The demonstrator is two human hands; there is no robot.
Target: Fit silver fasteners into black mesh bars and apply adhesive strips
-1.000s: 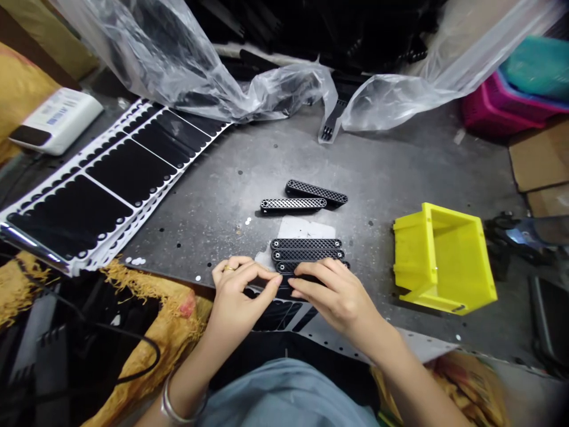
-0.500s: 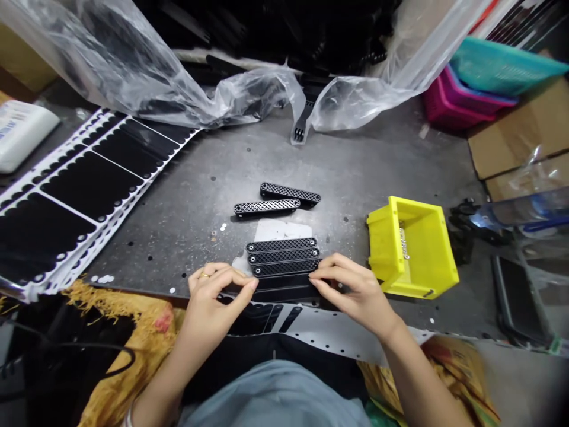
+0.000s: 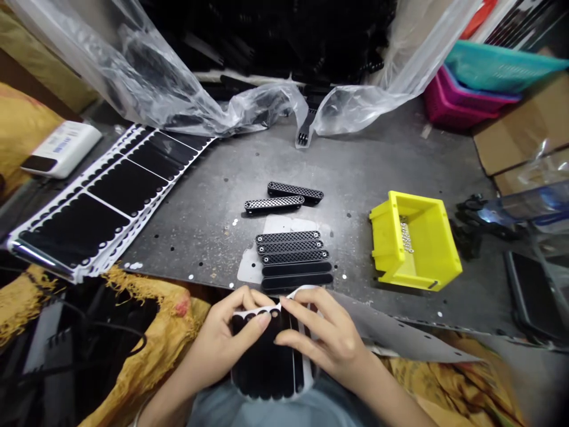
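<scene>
A black sticker sheet with a white scalloped border (image 3: 262,370) is held up at the near edge of the bench. My left hand (image 3: 235,332) pinches its top edge, thumb in front and fingers behind. My right hand (image 3: 326,329) is at the top right corner, its index fingertip on the edge and its thumb a little lower; the other fingers are partly hidden by the sheet. Just beyond lie several long black bars in a row: lattice-faced bars (image 3: 293,246) with metal inserts at their ends, and smooth-faced bars (image 3: 297,280) nearest me.
Two lattice bars (image 3: 274,204) lie farther back. A yellow bin (image 3: 418,267) with small metal parts stands on the right, near a phone (image 3: 528,293). More sticker sheets (image 3: 120,190) are stacked on the left. Clear plastic (image 3: 267,104) hangs over the back.
Both hands have left the bars and come down towards me to the sticker sheet, which is now lifted and bent. The smooth-faced bars are uncovered by the hands.
</scene>
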